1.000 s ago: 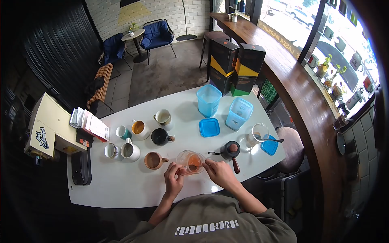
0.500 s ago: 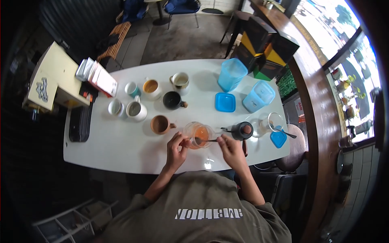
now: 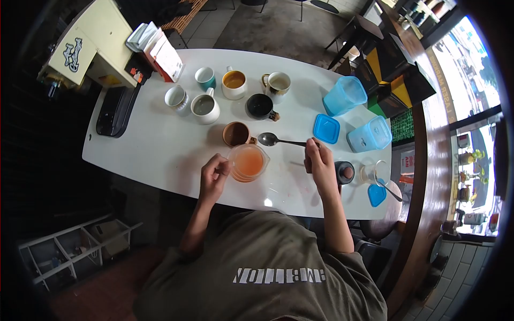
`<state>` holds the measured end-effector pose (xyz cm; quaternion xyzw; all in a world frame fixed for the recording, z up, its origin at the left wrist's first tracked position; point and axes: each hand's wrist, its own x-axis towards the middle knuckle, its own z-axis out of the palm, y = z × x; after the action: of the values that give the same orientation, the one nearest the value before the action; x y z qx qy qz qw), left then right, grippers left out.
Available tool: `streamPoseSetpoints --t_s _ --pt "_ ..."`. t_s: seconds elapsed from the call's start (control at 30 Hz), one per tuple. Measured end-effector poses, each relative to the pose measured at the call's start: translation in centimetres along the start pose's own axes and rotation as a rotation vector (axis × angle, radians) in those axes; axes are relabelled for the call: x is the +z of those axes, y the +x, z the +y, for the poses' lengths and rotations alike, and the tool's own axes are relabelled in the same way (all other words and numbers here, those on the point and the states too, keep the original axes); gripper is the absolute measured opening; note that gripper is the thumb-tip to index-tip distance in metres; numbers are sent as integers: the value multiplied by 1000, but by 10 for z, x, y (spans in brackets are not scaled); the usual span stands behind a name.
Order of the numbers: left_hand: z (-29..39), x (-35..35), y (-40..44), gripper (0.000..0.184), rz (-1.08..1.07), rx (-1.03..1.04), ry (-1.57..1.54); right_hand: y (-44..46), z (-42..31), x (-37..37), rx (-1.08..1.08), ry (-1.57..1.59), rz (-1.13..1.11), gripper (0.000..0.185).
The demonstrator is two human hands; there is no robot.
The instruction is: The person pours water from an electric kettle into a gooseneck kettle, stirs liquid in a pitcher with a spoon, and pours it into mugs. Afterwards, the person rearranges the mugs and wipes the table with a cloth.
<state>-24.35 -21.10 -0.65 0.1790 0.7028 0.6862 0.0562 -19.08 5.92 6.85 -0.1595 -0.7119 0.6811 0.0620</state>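
My left hand [image 3: 215, 174] grips the side of a clear glass jug [image 3: 248, 162] with orange-pink liquid in it. A dark metal spoon [image 3: 269, 139] is held by its handle in my right hand [image 3: 319, 159], its bowl up beyond the jug and near a brown mug [image 3: 236, 134]. Just right of my right hand stands a black lidded pot [image 3: 345, 172]. A black mug [image 3: 260, 106] sits behind the brown one.
Several more mugs, one white [image 3: 205, 108], stand at the back left. Two blue containers [image 3: 345, 95], a blue lid [image 3: 326, 129] and a glass with a spoon [image 3: 376, 172] are on the right. Black boxes [image 3: 393, 80] stand behind. A cream machine [image 3: 96, 43] is far left.
The spoon has come out of the jug and now points left above the table. My right hand has moved away from the jug to the right. The camera view has tilted down and turned.
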Motion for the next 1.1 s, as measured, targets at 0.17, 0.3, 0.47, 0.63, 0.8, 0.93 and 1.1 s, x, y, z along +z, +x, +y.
streamPoseSetpoints --t_s 0.17,0.3,0.47,0.63,0.8,0.93,1.1 --pt "-3 -35 -14 22 120 -10 15 49 47 38 4 -184 -87 39" --pt "5 -47 -25 22 231 -9 -11 70 71 67 -1 -299 -146 41" --pt "4 -58 -33 23 347 -28 -29 88 85 79 30 -355 -200 43" --pt "-3 -61 -31 24 342 -15 -49 82 71 72 187 -333 -280 51" --pt "-1 -60 -16 24 296 -7 -64 74 66 52 -32 -557 -147 50" --pt "2 -59 -10 24 248 18 -39 66 15 44 -248 -608 66 34" --pt "1 -55 -7 23 228 21 -36 87 -18 60 -374 -619 -96 20"
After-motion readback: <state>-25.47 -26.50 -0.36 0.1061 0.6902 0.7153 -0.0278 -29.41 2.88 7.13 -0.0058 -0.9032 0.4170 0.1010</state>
